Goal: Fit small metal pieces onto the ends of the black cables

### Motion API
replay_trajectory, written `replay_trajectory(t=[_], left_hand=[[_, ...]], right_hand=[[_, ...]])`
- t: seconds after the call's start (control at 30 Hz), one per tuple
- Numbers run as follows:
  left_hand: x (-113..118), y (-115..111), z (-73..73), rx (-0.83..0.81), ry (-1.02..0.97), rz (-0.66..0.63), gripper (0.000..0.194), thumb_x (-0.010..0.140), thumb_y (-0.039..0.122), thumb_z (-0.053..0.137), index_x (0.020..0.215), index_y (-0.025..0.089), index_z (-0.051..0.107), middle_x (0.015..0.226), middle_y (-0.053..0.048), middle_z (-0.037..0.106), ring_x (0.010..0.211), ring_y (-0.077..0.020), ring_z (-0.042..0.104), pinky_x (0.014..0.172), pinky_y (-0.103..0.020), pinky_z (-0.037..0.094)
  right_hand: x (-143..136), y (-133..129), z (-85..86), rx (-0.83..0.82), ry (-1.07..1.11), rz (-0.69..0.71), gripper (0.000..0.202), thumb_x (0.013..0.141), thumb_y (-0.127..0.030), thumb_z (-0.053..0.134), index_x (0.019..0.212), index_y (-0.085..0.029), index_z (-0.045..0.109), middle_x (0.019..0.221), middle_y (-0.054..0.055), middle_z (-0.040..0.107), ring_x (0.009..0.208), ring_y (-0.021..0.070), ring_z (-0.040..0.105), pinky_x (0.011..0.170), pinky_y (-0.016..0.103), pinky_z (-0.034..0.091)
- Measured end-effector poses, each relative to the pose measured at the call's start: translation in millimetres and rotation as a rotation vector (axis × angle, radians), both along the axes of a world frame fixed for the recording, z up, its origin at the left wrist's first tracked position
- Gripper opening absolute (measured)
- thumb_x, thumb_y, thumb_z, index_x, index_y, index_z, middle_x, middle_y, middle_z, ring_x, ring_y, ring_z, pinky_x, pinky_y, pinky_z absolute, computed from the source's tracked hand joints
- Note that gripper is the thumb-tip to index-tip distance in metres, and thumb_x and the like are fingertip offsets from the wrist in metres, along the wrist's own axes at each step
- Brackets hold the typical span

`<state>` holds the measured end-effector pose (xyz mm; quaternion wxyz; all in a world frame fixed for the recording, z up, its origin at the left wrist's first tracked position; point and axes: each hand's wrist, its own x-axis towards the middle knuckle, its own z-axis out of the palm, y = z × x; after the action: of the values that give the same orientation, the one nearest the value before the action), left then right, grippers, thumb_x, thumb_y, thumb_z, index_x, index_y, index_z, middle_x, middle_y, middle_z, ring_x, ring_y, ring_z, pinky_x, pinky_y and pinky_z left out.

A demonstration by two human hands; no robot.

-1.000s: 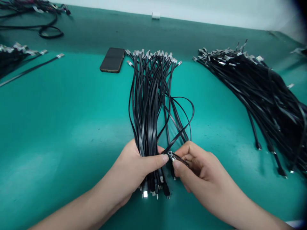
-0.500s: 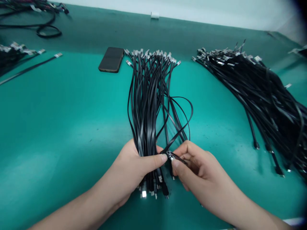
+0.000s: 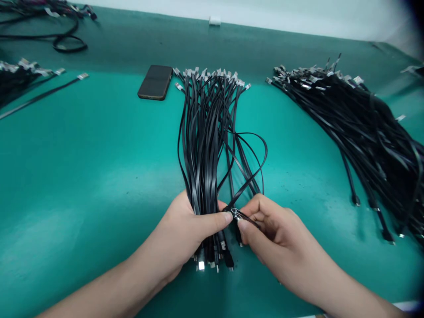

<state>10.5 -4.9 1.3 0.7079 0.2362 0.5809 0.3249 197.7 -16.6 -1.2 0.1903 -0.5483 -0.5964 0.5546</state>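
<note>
Head view: left hand (image 3: 185,229) grips a bundle of flat black cables (image 3: 207,141). Right hand (image 3: 271,234) pinches one shiny connector (image 3: 237,215), whose shape is hard to see.

Single head-mounted view, aimed forward and down across the green table (image 3: 82,176); close to both hands at the lower edge, wall at the top.

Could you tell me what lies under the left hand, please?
The left hand wraps a bundle of black cables; their plug ends stick out below the thumb, over the green table. The gripped stretch of cable and the table beneath the palm are covered.
</note>
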Motion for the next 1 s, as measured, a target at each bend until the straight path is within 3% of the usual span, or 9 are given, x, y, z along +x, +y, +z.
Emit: replay_trajectory(t=[0.47, 0.57, 0.67, 0.77, 0.87, 0.93, 1.0], left_hand=[[0.0, -0.1, -1.2, -0.005, -0.025, -0.003, 0.024, 0.068, 0.025, 0.087, 0.081, 0.019, 0.068, 0.064, 0.005, 0.066, 0.058, -0.0119, 0.062, 0.052, -0.021, 0.045], [-1.0, -1.5, -1.7, -0.013, 0.009, -0.012, 0.025, 0.068, 0.026, 0.088, 0.082, 0.019, 0.068, 0.065, 0.004, 0.067, 0.059, -0.0118, 0.061, 0.053, -0.021, 0.045], [-1.8, -2.9, -3.1, -0.016, 0.056, -0.013, 0.027, 0.068, 0.028, 0.089, 0.085, 0.019, 0.069, 0.067, 0.003, 0.068, 0.062, -0.0125, 0.061, 0.055, -0.023, 0.046], [-2.1, -2.7, -4.4, 0.002, 0.033, -0.02, 0.028, 0.068, 0.027, 0.089, 0.087, 0.019, 0.071, 0.07, 0.002, 0.071, 0.066, -0.0138, 0.064, 0.06, -0.024, 0.049], [-2.6, -1.2, -4.9, 0.043, -0.064, -0.032, 0.025, 0.071, 0.027, 0.088, 0.089, 0.017, 0.073, 0.081, -0.003, 0.078, 0.077, -0.0162, 0.07, 0.073, -0.027, 0.053], [-3.2, -0.6, -4.7, 0.062, -0.117, -0.035, 0.022, 0.075, 0.027, 0.085, 0.091, 0.015, 0.075, 0.087, -0.005, 0.081, 0.081, -0.0169, 0.072, 0.079, -0.028, 0.054], [-3.7, -0.7, -4.3, 0.06, -0.131, -0.029, 0.021, 0.076, 0.025, 0.083, 0.092, 0.014, 0.075, 0.087, -0.005, 0.081, 0.079, -0.0161, 0.071, 0.078, -0.028, 0.054]], right_hand=[[0.6, 1.9, 2.0, -0.022, -0.013, 0.01, 0.025, 0.103, -0.039, 0.048, 0.082, -0.024, 0.051, 0.058, -0.005, 0.05, 0.043, 0.0097, 0.035, 0.039, 0.025, 0.019], [1.9, 5.0, 6.3, -0.018, 0.027, -0.036, 0.023, 0.101, -0.036, 0.051, 0.082, -0.024, 0.052, 0.059, -0.004, 0.052, 0.042, 0.0097, 0.041, 0.039, 0.024, 0.025], [5.3, 8.2, 11.8, 0.11, 0.122, -0.209, 0.015, 0.099, -0.031, 0.055, 0.086, -0.024, 0.055, 0.064, -0.003, 0.057, 0.045, 0.0103, 0.046, 0.04, 0.024, 0.034], [9.0, 5.7, 13.3, 0.359, 0.224, -0.322, 0.003, 0.101, -0.026, 0.056, 0.098, -0.028, 0.056, 0.095, 0.003, 0.067, 0.052, 0.0112, 0.055, 0.047, 0.028, 0.046], [9.5, 1.0, 9.3, 0.489, 0.194, -0.165, 0.009, 0.102, -0.022, 0.054, 0.106, -0.03, 0.055, 0.122, 0.009, 0.065, 0.063, 0.0139, 0.062, 0.058, 0.033, 0.053], [7.9, 0.7, 6.2, 0.478, 0.123, -0.059, 0.007, 0.102, -0.022, 0.052, 0.106, -0.028, 0.054, 0.126, 0.01, 0.065, 0.066, 0.0144, 0.065, 0.058, 0.032, 0.054], [5.7, 3.6, 4.6, 0.444, 0.022, -0.011, 0.005, 0.101, -0.024, 0.051, 0.104, -0.025, 0.054, 0.117, 0.01, 0.068, 0.061, 0.0131, 0.064, 0.05, 0.028, 0.05]])
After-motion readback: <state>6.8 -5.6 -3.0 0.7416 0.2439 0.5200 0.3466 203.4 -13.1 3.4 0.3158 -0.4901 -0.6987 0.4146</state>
